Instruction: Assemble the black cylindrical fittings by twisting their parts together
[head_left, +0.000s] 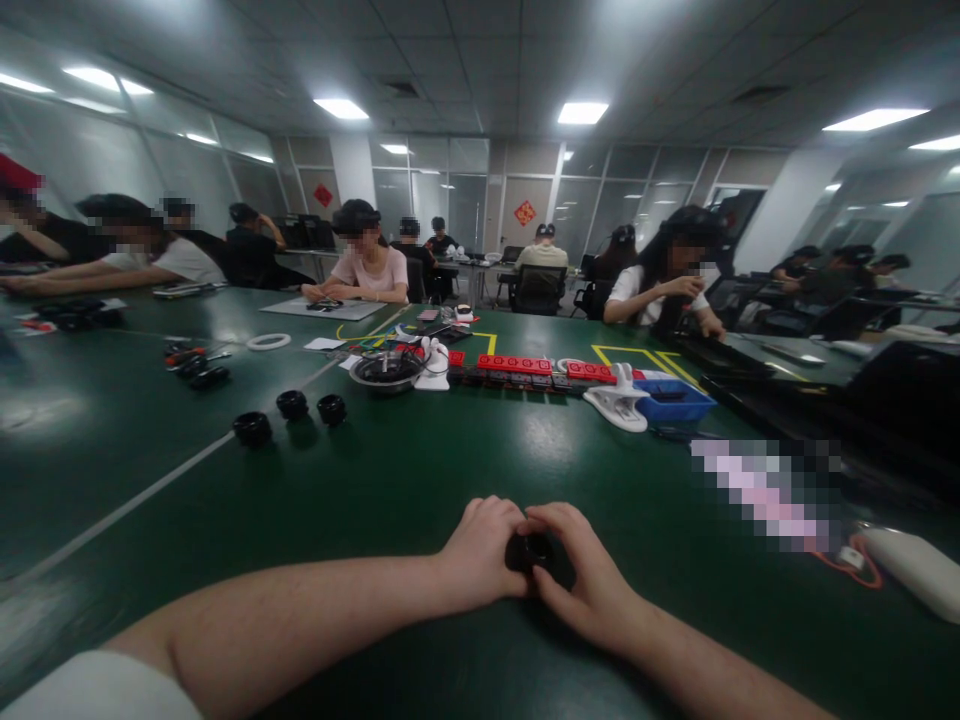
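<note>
My left hand (480, 550) and my right hand (589, 580) meet low on the green table (420, 470), both closed around a small black round part (536, 553) held between them. The fingers hide most of the part. Three similar black round parts (291, 404) stand in a loose row further out to the left, well apart from my hands.
Red power strips (517, 365), a grey bowl (386, 370), a white clamp-like tool (619, 405) and a blue tray (671, 400) lie mid-table. A white object (911, 565) with a red cable lies at right. Several seated people work around the tables.
</note>
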